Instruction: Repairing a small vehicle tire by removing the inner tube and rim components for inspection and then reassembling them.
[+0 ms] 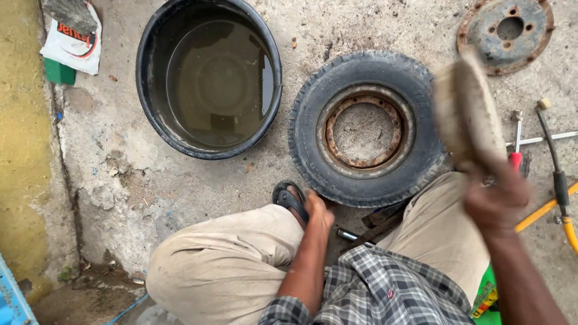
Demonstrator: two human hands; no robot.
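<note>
While the person squats on the rough concrete floor (pixel 180 180), the right hand (pixel 497 201) is raised, forearm slanting up from the lower right, its fingers (pixel 481 180) closed around the base of a blurred, worn, oval scrubbing brush (pixel 466 108) that stands above them. The left hand (pixel 319 210) reaches straight down between the knees, its fingers resting curled on the near edge of a black, ribbed rubber tyre (pixel 367 126) with a rusty ring at its centre, lying flat just beyond them. Left of those fingers sits a round black tub (pixel 208 75) of murky water. Beyond the brush lies a rusted metal wheel disc (pixel 506 33).
</note>
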